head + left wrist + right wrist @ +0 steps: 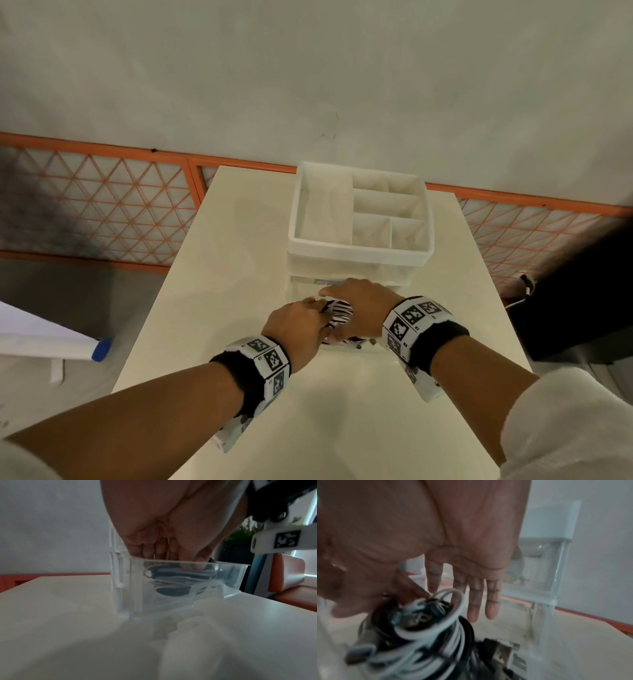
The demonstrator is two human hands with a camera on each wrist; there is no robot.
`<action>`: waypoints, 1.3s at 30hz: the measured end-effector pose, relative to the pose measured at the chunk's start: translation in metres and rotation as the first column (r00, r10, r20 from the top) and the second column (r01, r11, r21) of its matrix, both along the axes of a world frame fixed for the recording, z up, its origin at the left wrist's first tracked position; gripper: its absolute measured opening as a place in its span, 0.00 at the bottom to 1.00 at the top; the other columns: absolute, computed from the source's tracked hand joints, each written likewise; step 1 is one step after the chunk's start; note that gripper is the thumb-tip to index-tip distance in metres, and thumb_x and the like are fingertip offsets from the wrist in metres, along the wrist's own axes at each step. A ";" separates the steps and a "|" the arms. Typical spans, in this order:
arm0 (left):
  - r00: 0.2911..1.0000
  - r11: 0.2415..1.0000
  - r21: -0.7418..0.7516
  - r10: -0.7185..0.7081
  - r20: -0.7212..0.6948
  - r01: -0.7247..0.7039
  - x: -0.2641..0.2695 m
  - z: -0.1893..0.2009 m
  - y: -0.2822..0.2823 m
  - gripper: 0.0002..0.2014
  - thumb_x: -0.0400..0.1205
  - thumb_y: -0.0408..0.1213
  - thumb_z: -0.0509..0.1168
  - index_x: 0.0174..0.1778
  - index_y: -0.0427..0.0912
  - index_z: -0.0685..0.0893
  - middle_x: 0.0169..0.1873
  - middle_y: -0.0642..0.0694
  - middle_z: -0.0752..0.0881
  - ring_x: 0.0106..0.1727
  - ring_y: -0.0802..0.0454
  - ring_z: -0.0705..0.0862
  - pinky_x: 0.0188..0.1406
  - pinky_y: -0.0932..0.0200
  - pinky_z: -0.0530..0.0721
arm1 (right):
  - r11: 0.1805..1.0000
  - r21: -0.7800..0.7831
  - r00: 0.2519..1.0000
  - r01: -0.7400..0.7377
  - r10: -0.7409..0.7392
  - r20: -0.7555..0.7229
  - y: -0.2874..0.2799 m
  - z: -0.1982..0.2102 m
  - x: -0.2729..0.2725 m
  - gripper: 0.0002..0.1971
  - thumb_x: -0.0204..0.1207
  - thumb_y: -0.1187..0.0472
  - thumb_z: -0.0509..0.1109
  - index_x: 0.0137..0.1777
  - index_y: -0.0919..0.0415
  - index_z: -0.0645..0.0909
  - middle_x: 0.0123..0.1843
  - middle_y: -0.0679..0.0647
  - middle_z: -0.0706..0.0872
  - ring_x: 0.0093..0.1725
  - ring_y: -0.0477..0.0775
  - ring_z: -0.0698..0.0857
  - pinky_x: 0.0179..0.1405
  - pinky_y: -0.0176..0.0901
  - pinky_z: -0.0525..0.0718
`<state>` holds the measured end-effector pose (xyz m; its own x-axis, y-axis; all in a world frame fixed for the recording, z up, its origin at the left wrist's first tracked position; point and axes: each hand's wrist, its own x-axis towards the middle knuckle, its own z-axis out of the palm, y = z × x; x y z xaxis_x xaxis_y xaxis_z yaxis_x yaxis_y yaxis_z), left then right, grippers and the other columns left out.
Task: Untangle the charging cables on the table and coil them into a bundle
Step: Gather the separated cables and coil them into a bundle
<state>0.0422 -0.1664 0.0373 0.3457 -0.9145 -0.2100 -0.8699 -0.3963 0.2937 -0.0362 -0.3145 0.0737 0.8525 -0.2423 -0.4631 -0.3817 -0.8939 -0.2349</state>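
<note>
A coil of black and white charging cables (339,310) sits in the pulled-out clear drawer (231,577) of a white organiser (356,251). My left hand (320,308) reaches into the drawer from the left, and its fingers (180,561) grip the top of the coil (175,580). My right hand (356,298) hovers over the coil from the right, fingers (476,601) straight and spread, the thumb touching the top loops (428,635). Metal plugs (505,655) stick out beside the coil. The lower part of the coil is blurred.
The organiser stands at the far middle of a white table (239,342), its top tray split into compartments. An orange lattice railing (102,205) runs behind the table. A dark object (582,291) stands off the right edge, a white board with a blue cap (99,349) on the left.
</note>
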 end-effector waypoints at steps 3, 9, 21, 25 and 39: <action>0.997 0.998 0.041 0.040 0.062 -0.042 -0.004 0.001 -0.004 0.19 0.88 0.51 0.53 0.73 0.53 0.77 0.70 0.50 0.79 0.60 0.41 0.85 0.51 0.49 0.83 | 0.997 -0.074 0.985 0.010 0.004 0.175 0.006 0.018 -0.021 0.21 0.76 0.45 0.73 0.70 0.44 0.82 0.64 0.49 0.83 0.65 0.55 0.83 0.63 0.51 0.82; 0.997 0.997 0.069 0.032 0.071 -0.037 -0.005 0.001 -0.008 0.19 0.88 0.50 0.53 0.71 0.51 0.79 0.72 0.49 0.78 0.61 0.41 0.84 0.54 0.47 0.85 | 0.916 -0.399 0.910 0.039 0.132 0.394 0.047 -0.054 -0.101 0.23 0.75 0.53 0.76 0.69 0.59 0.83 0.75 0.63 0.81 0.74 0.65 0.82 0.68 0.54 0.84; 0.999 0.996 0.082 -0.019 -0.043 0.022 -0.009 -0.001 -0.018 0.27 0.90 0.49 0.46 0.84 0.40 0.63 0.86 0.42 0.58 0.87 0.44 0.53 0.84 0.50 0.57 | 0.916 -0.335 0.802 0.221 0.025 0.597 0.030 -0.074 -0.084 0.22 0.67 0.72 0.75 0.62 0.58 0.86 0.67 0.56 0.88 0.74 0.69 0.81 0.64 0.62 0.83; 0.999 0.992 0.120 0.037 -0.015 -0.035 -0.011 -0.005 -0.030 0.31 0.90 0.51 0.43 0.86 0.37 0.55 0.87 0.39 0.51 0.87 0.40 0.46 0.86 0.47 0.49 | 0.918 -0.345 0.810 0.195 0.048 0.584 0.023 -0.067 -0.068 0.19 0.66 0.71 0.74 0.57 0.58 0.87 0.63 0.57 0.90 0.71 0.66 0.84 0.62 0.59 0.84; 0.994 0.973 -0.205 0.095 -0.057 -0.105 -0.015 0.008 0.004 0.32 0.85 0.54 0.45 0.81 0.40 0.68 0.80 0.45 0.72 0.83 0.43 0.64 0.82 0.52 0.58 | 0.881 -0.259 0.697 0.395 -0.104 0.710 0.019 -0.076 -0.028 0.10 0.69 0.70 0.68 0.46 0.57 0.86 0.42 0.49 0.90 0.39 0.58 0.86 0.43 0.49 0.77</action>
<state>0.0271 -0.1619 0.0454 0.4322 -0.9010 -0.0374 -0.8123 -0.4070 0.4178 -0.0643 -0.2955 -0.0023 0.7754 -0.5159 0.3642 -0.4790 -0.8563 -0.1933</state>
